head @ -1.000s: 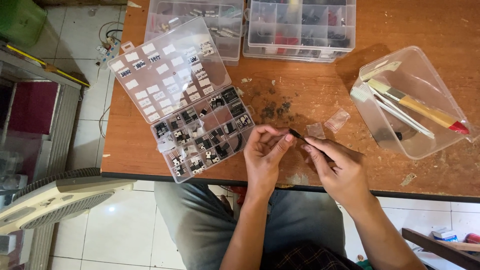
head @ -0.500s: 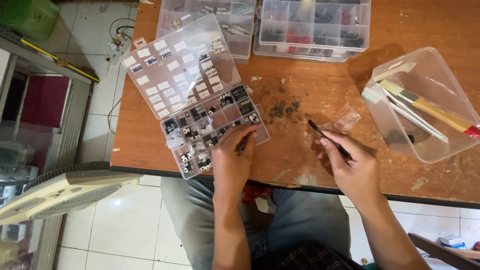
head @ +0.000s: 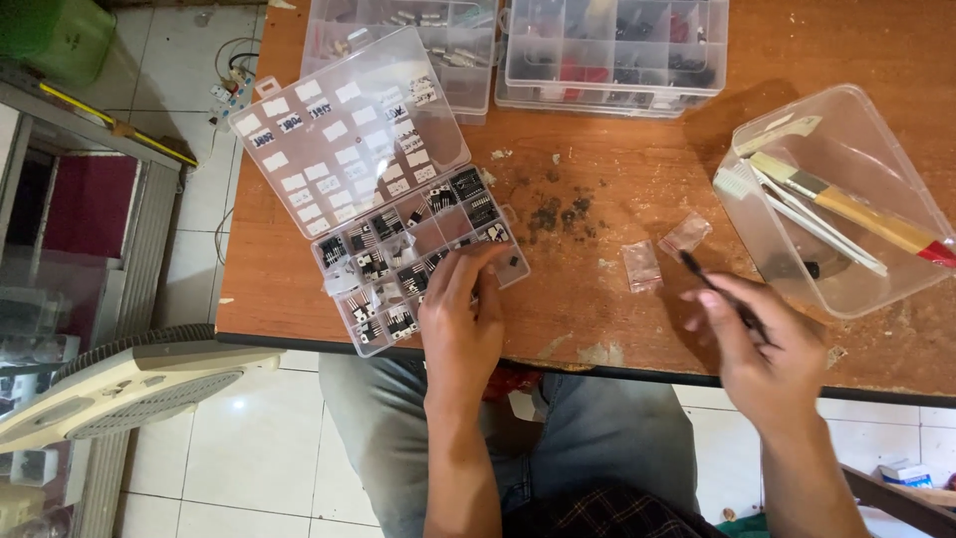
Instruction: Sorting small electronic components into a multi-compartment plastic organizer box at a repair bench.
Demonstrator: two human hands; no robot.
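Left hand (head: 460, 324) has reached into the parts organizer (head: 418, 259); right hand (head: 762, 349) holds tweezers (head: 719, 293).

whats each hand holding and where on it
The right hand pinches black tweezers by their rear end. The left hand holds nothing; its fingers rest on the open parts organizer.

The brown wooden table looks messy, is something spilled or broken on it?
Yes. Dark crumbs lie scattered on the worn brown wooden table, whose surface is scuffed with pale chipped patches near the front edge. Two small clear plastic bags lie loose between the left hand on the clear compartment box and the right hand holding a thin black tool.
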